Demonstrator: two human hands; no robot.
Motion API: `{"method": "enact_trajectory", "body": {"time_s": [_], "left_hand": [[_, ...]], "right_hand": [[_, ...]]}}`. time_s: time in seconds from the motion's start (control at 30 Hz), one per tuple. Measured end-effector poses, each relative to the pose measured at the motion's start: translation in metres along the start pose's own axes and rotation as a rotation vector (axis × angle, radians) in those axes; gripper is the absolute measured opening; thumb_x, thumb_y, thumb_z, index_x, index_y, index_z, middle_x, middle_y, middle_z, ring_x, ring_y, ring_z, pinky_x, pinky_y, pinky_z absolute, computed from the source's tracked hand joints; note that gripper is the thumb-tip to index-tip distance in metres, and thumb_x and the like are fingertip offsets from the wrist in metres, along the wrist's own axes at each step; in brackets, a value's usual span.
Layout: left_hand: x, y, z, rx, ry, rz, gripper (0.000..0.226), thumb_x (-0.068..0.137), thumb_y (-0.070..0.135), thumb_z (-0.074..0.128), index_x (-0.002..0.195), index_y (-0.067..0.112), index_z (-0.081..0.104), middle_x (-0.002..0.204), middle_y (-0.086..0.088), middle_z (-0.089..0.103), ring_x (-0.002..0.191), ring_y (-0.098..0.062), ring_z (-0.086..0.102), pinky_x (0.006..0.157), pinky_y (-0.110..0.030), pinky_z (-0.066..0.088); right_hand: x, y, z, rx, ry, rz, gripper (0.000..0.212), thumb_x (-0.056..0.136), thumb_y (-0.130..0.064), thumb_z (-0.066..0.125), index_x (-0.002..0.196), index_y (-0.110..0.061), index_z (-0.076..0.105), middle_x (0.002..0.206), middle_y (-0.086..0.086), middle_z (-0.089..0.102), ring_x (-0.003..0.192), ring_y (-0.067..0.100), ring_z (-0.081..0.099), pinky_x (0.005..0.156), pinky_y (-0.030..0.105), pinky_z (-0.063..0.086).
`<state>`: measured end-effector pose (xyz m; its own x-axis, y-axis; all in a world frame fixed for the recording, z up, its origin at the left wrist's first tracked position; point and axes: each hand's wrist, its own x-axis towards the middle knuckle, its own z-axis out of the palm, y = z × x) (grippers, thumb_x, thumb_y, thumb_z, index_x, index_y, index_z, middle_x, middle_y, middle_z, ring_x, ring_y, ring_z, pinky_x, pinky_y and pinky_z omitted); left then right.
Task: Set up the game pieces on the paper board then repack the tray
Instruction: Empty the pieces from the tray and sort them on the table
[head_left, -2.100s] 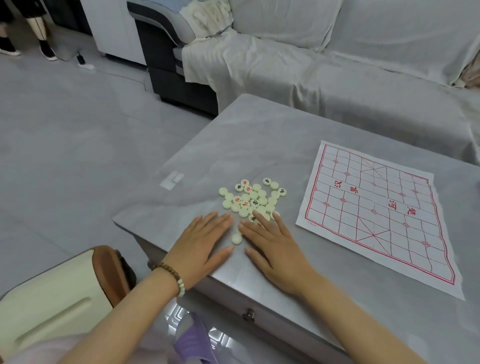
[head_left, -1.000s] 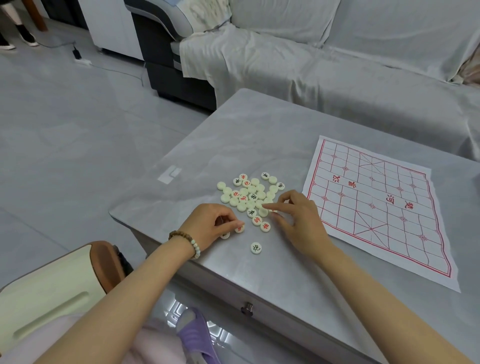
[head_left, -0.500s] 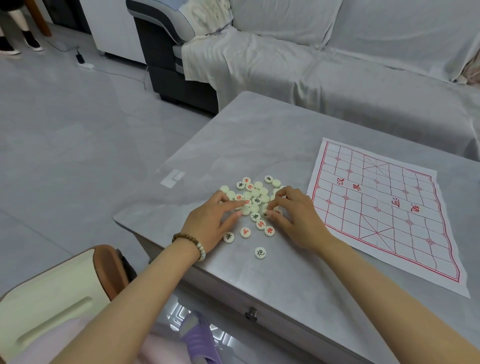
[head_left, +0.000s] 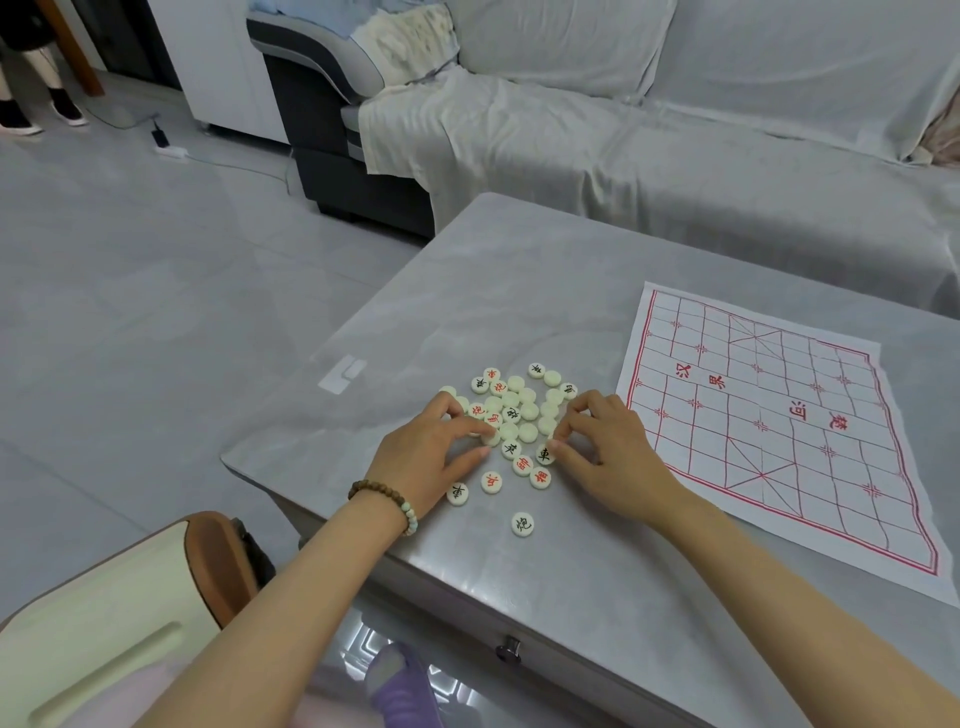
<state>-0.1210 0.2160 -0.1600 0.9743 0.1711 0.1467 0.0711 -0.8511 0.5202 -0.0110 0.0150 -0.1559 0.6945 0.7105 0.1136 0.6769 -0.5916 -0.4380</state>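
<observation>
Still heaped on the grey table (head_left: 519, 291), left of the empty paper board (head_left: 769, 415): xiangqi pieces (head_left: 511, 415), small, hard, light, probably slick. Best pinched by the rims. Left hand (head_left: 431, 457) and right hand (head_left: 608, 447) curled at the pile's edges; whether either holds a disc, cannot tell.

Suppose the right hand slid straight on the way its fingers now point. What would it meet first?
The right hand points left, into the pile of game pieces. Its fingertips already sit at the pile's edge, so the cream discs there come first, probably before the left hand.

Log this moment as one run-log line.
stage: sorting pieces | left hand: on pile of pieces | right hand: fingering pile's edge | paper board: no pieces on it | tray: not in view
</observation>
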Motion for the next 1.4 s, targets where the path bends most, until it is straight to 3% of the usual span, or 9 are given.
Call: {"method": "enact_trajectory", "body": {"time_s": [0.1,0.2,0.37,0.53,0.73,0.9,1.0,1.17,1.4], "left_hand": [[0.002,0.002,0.0,-0.019,-0.008,-0.028,0.021,0.084,0.044,0.06,0.103,0.035,0.062,0.097,0.017,0.041,0.059,0.001,0.043,0.053,-0.008,0.03],[0.006,0.001,0.001,-0.036,-0.009,-0.051,0.021,0.081,0.043,0.064,0.1,0.034,0.062,0.096,0.016,0.044,0.059,0.001,0.044,0.054,-0.008,0.03],[0.013,0.002,0.002,-0.073,-0.02,-0.057,0.015,0.08,0.04,0.067,0.092,0.032,0.061,0.094,0.015,0.045,0.066,0.012,0.046,0.055,-0.007,0.031],[0.017,0.003,-0.001,-0.035,-0.071,-0.052,0.017,0.085,0.042,0.061,0.094,0.028,0.06,0.092,0.015,0.044,0.065,0.007,0.044,0.058,-0.009,0.032],[0.009,-0.001,-0.002,-0.06,-0.136,-0.067,0.015,0.089,0.039,0.055,0.081,0.026,0.055,0.08,0.016,0.046,0.069,-0.002,0.046,0.059,-0.015,0.034],[0.006,-0.002,-0.004,-0.058,-0.046,-0.105,0.013,0.088,0.037,0.057,0.085,0.025,0.057,0.087,0.013,0.053,0.071,-0.002,0.048,0.065,-0.018,0.042],[0.005,0.003,-0.005,-0.045,-0.022,-0.043,0.018,0.09,0.043,0.05,0.103,0.034,0.059,0.094,0.016,0.049,0.072,0.001,0.046,0.061,-0.013,0.037],[0.001,0.011,-0.001,0.068,-0.099,0.106,0.035,0.094,0.047,0.039,0.125,0.04,0.052,0.104,0.015,0.039,0.089,-0.003,0.046,0.069,-0.02,0.042],[0.005,-0.001,-0.01,0.129,0.064,0.017,0.03,0.093,0.038,0.048,0.12,0.03,0.058,0.115,0.008,0.05,0.102,-0.011,0.047,0.08,-0.022,0.036]], "right_hand": [[0.005,-0.003,-0.002,0.031,0.089,-0.009,0.008,0.085,-0.034,0.064,0.087,-0.026,0.062,0.1,-0.01,0.045,0.092,0.01,0.038,0.083,0.024,0.026],[0.01,-0.008,-0.002,0.037,0.079,-0.021,0.013,0.087,-0.035,0.062,0.099,-0.033,0.068,0.101,-0.014,0.041,0.095,0.005,0.035,0.085,0.022,0.023],[0.019,-0.015,0.001,0.016,0.05,0.008,0.019,0.086,-0.039,0.062,0.102,-0.033,0.07,0.102,-0.011,0.045,0.096,0.006,0.036,0.087,0.025,0.027],[0.018,-0.019,0.002,0.003,0.044,0.03,0.016,0.081,-0.042,0.067,0.093,-0.032,0.071,0.099,-0.011,0.048,0.094,0.007,0.036,0.086,0.026,0.027],[0.007,-0.02,0.0,0.007,-0.001,0.019,0.017,0.078,-0.047,0.069,0.091,-0.036,0.07,0.088,-0.009,0.057,0.086,0.009,0.043,0.077,0.026,0.031],[0.007,-0.023,0.0,0.007,0.001,0.033,0.016,0.079,-0.044,0.068,0.091,-0.034,0.069,0.088,-0.009,0.058,0.086,0.008,0.044,0.077,0.026,0.032],[0.006,-0.023,0.001,0.007,0.031,0.031,0.015,0.079,-0.043,0.068,0.091,-0.034,0.071,0.086,-0.009,0.057,0.083,0.008,0.042,0.074,0.025,0.028],[0.004,-0.02,0.001,-0.053,0.055,-0.006,0.016,0.081,-0.045,0.066,0.093,-0.036,0.072,0.086,-0.012,0.051,0.083,0.007,0.038,0.072,0.024,0.02],[0.019,-0.019,0.008,0.066,0.084,0.122,0.02,0.091,-0.037,0.056,0.092,-0.021,0.068,0.095,-0.005,0.051,0.093,0.012,0.04,0.077,0.026,0.026]]}}
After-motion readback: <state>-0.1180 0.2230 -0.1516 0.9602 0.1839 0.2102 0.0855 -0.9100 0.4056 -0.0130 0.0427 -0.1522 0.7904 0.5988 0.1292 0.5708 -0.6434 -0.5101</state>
